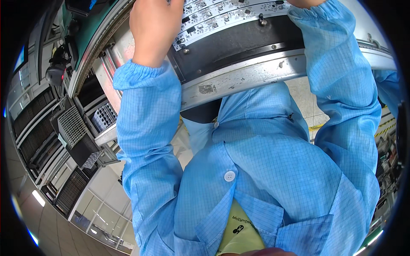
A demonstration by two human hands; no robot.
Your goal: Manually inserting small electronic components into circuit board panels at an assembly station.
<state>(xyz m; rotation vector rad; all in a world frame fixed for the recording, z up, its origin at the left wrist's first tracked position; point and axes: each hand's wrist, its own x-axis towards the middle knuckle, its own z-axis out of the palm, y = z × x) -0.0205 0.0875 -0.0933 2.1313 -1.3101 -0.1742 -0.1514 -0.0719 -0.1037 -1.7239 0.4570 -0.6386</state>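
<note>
Fingers of the left hand [154, 26] rest on white circuit strips [222, 15].

Light blue grid-checked coat [273, 162], white button [229, 176], white circuit strips [222, 17], black tray [239, 42]

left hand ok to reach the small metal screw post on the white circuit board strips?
Probably yes. The left hand already rests on the white circuit board strips, and the small metal screw post stands on the same strips further along, nothing between them.
</note>
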